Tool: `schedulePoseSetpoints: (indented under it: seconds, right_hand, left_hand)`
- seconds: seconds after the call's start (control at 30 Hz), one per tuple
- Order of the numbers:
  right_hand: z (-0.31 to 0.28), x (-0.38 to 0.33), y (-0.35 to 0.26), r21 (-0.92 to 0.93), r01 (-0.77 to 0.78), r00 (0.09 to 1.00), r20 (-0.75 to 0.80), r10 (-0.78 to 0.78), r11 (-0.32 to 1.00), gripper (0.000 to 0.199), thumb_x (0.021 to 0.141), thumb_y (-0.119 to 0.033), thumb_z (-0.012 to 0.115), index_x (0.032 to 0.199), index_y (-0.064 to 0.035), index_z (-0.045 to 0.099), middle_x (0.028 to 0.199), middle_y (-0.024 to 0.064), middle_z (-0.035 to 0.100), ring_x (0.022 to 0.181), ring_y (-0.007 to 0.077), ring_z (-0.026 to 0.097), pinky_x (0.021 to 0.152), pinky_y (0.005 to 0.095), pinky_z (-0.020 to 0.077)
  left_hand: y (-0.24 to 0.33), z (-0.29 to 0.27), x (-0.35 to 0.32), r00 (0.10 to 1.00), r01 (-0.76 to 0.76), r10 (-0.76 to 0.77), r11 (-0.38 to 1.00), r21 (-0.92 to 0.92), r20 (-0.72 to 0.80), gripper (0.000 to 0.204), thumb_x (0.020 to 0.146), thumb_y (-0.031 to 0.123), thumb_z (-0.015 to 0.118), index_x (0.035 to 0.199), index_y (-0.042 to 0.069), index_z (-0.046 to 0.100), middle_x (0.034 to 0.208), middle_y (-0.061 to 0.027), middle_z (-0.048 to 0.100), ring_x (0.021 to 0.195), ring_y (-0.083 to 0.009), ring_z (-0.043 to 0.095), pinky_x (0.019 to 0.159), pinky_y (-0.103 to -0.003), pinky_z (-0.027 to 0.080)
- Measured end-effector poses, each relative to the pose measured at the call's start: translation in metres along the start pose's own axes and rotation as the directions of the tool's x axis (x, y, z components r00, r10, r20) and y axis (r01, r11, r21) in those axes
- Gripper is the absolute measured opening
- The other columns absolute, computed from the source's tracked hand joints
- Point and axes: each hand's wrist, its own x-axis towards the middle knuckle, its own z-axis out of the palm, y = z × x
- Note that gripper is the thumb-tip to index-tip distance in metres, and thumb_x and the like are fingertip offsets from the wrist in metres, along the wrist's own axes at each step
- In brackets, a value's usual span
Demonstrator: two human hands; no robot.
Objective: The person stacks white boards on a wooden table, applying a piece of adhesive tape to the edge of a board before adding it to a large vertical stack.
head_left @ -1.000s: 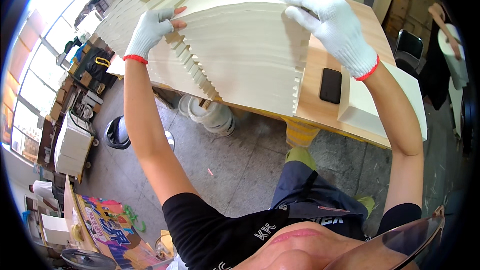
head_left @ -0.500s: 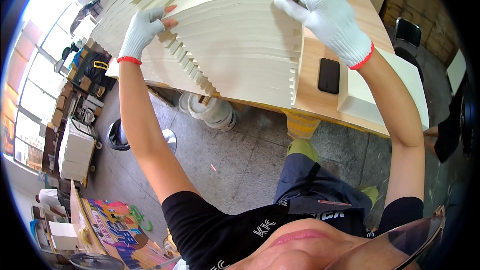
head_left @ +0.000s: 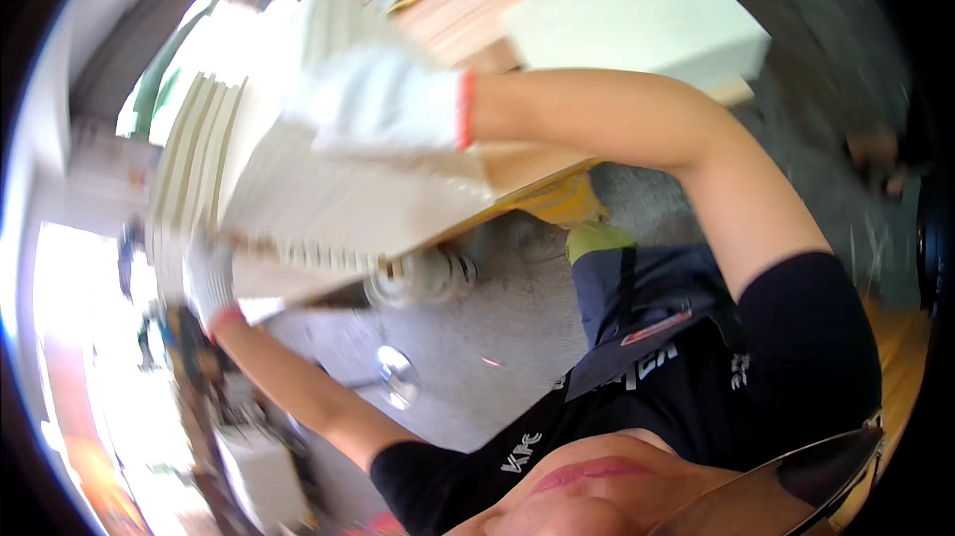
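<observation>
A bright, cluttered workroom surrounds a wood-grained table (head_left: 542,163), and on that table lies a wide stack of pale sheets (head_left: 348,193), the landmark here. Glaring windows (head_left: 85,357) lie left of the stack, a white block (head_left: 637,24) sits to its right, and a pale bucket (head_left: 393,287) stands on the floor below its near edge. The left hand (head_left: 208,277), in a white glove, is at the stack's left end, near a notched edge (head_left: 318,256); the right hand (head_left: 373,103), gloved too, is over the stack's upper middle. Both are blurred, so I cannot tell whether the fingers are spread, pressed together or pinching a sheet. For handling such broad, layered sheets well, I would support opposite edges evenly, keep them from bowing, and avoid catching the notches or dragging neighbouring layers out of line.
</observation>
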Motion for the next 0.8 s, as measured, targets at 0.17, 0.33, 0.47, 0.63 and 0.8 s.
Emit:
schedulePoseSetpoints:
  seconds: [0.17,0.33,0.47,0.63,0.8]
  right_hand:
    - [-0.037,-0.099,0.008,0.087,-0.006,0.990,-0.139,0.018,0.996,0.045,0.087,-0.032,0.062,0.125,-0.0106,0.057,0.106,0.0143,0.063,0.099,0.0310,0.063,0.083,0.0443,0.0505]
    - [-0.133,-0.238,0.083,-0.303,-0.278,0.951,0.045,0.305,0.911,0.045,0.089,-0.032,0.064,0.129,-0.0131,0.058,0.124,0.0145,0.060,0.109,0.0323,0.059,0.091,0.0438,0.0485]
    - [-0.238,-0.326,0.135,-0.626,-0.691,0.596,-0.212,0.775,0.360,0.053,0.091,-0.048,0.058,0.126,-0.0077,0.059,0.122,0.0172,0.062,0.112,0.0331,0.060,0.094,0.0424,0.0480]
    - [-0.286,-0.329,0.135,-0.624,-0.750,0.347,-0.088,0.934,0.220,0.055,0.090,-0.060,0.052,0.099,-0.0069,0.064,0.086,0.0164,0.068,0.083,0.0341,0.068,0.070,0.0454,0.0534]
    - [-0.299,-0.320,0.157,-0.694,-0.469,0.724,0.053,0.688,0.547,0.043,0.092,-0.053,0.051,0.099,-0.0124,0.064,0.083,0.0133,0.068,0.073,0.0340,0.067,0.061,0.0458,0.0520]
  left_hand:
    - [0.177,-0.026,-0.069,0.817,-0.361,0.179,0.900,-0.244,-0.549,0.047,0.091,0.010,0.068,0.138,0.008,0.057,0.132,-0.0141,0.064,0.120,-0.0240,0.062,0.102,-0.036,0.047]
    - [0.337,0.005,-0.104,0.551,-0.834,0.663,0.432,-0.343,-0.507,0.040,0.079,0.000,0.074,0.119,0.006,0.069,0.126,-0.0122,0.065,0.118,-0.0306,0.061,0.100,-0.037,0.048]
    - [0.449,0.053,-0.089,0.409,-0.892,0.805,0.252,-0.376,-0.429,0.038,0.085,0.009,0.068,0.123,0.017,0.068,0.132,-0.0105,0.060,0.123,-0.0322,0.055,0.103,-0.041,0.045]
    - [0.575,0.093,-0.049,0.409,-0.753,0.870,0.153,-0.640,-0.275,0.032,0.088,0.013,0.062,0.120,0.016,0.068,0.123,-0.0142,0.063,0.110,-0.0346,0.060,0.094,-0.041,0.049]
    - [0.644,0.095,-0.065,0.430,-0.641,0.888,0.174,-0.748,-0.162,0.026,0.087,0.011,0.063,0.111,0.011,0.072,0.107,-0.0182,0.065,0.096,-0.0331,0.064,0.084,-0.039,0.052]
